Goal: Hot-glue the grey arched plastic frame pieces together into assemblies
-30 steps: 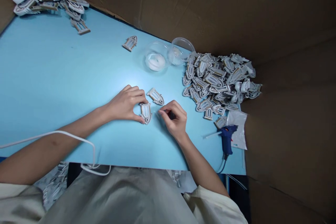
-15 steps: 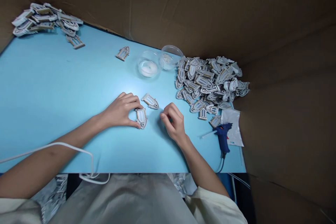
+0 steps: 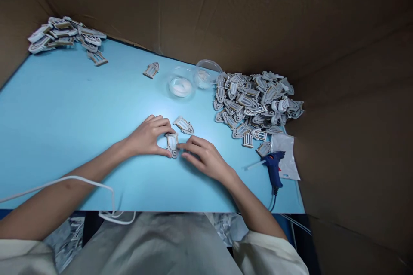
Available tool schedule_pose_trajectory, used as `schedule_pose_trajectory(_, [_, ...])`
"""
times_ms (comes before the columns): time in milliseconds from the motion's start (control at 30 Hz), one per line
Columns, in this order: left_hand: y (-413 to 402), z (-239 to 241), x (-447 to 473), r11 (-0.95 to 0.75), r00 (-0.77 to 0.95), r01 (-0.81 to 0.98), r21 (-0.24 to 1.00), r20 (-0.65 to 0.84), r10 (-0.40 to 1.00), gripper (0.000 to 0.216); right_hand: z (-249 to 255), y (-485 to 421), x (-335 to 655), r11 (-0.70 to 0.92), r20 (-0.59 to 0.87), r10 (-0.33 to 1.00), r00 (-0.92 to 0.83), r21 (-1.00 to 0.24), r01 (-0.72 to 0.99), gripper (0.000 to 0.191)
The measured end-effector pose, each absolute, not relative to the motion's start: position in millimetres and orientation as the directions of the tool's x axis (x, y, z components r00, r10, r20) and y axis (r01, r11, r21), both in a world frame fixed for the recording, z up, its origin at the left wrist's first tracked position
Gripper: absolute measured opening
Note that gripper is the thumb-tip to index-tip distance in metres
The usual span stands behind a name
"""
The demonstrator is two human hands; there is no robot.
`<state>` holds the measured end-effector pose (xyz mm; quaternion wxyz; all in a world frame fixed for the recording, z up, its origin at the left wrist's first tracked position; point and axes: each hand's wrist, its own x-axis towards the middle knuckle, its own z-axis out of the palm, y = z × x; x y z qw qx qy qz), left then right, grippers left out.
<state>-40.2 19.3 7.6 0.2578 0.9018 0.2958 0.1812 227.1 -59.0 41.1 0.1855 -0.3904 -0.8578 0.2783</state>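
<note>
An arched, window-shaped frame piece (image 3: 172, 144) in grey and tan stands upright on the blue table top (image 3: 74, 107), gripped between the fingers and thumb of my left hand (image 3: 146, 136). My right hand (image 3: 202, 157) comes in from the right, its fingertips at the piece's right edge. Just above them lies a second arched piece (image 3: 183, 125), touching neither hand. A third arched piece (image 3: 151, 70) lies farther up the table.
A large heap of arched pieces (image 3: 253, 107) lies to the right, and a smaller heap (image 3: 66, 38) sits far left. A clear bowl (image 3: 180, 84), a clear lid (image 3: 207, 74), a blue glue gun (image 3: 273, 168), a plastic bag (image 3: 285, 155) and a white cable (image 3: 64, 184) are nearby. Cardboard walls (image 3: 258, 13) surround the table.
My right hand has moved left, from a gap beside the held piece to its right edge. The left hand stays on the piece, and the camera view has shifted slightly.
</note>
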Motion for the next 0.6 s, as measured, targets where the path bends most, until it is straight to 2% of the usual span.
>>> schedule_pose_trajectory(133, [20, 7, -40, -0.692, 0.760, 0.442, 0.571, 0.171, 0.627, 0.065, 16, -54, 217, 0.668, 0.171, 0.724, -0.668, -0.411, 0.620, 0.037])
schedule_pose_trajectory(233, [20, 7, -41, -0.686, 0.758, 0.446, 0.574, 0.166, 0.631, 0.065, 12, -58, 217, 0.708, 0.193, 0.700, -0.687, -0.311, 0.634, 0.036])
schedule_pose_trajectory(400, [19, 8, -40, -0.686, 0.760, 0.446, 0.575, 0.162, 0.630, 0.066, 12, -61, 221, 0.774, 0.245, 0.632, -0.735, -0.228, 0.590, 0.029])
schedule_pose_trajectory(600, [18, 6, -40, -0.698, 0.759, 0.437, 0.566, 0.184, 0.625, 0.065, 8, -62, 213, 0.735, 0.236, 0.678, -0.697, -0.213, 0.644, 0.028])
